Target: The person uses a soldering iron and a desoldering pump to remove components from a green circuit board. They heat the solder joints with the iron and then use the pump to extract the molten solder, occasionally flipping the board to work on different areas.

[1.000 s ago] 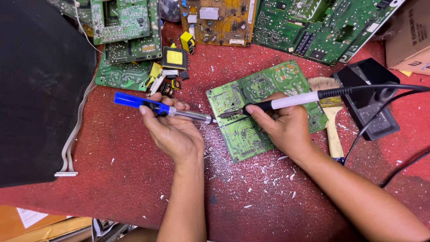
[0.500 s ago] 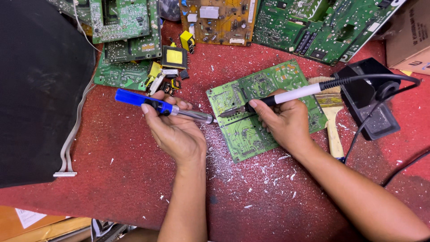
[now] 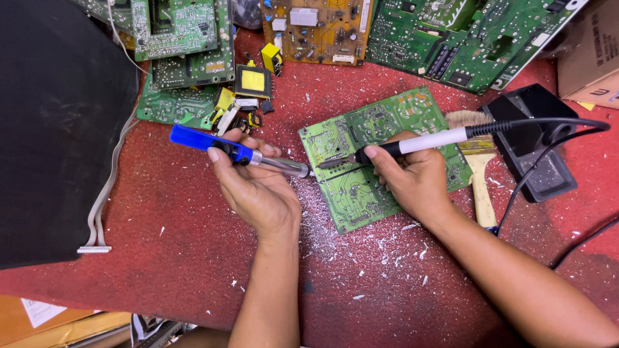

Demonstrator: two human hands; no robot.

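While both hands work over the red table [image 3: 193, 270], the scene reads so:
Left hand [image 3: 258, 190]: clenched around a blue desoldering pump [image 3: 232, 149], its metal tip just beside the board's left edge.
Right hand [image 3: 412, 180]: grasping a white soldering iron [image 3: 412, 143], tip on the board.
Circuit board [image 3: 361, 193]: 1 green board, flat between the hands.
Nearby: brush [image 3: 480, 187] and black iron stand [image 3: 541, 154] to the right; loose yellow parts [image 3: 251, 80] above the pump.

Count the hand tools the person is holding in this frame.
2. A blue-handled desoldering pump in the left hand; a white-handled soldering iron in the right hand, tip on the green circuit board.
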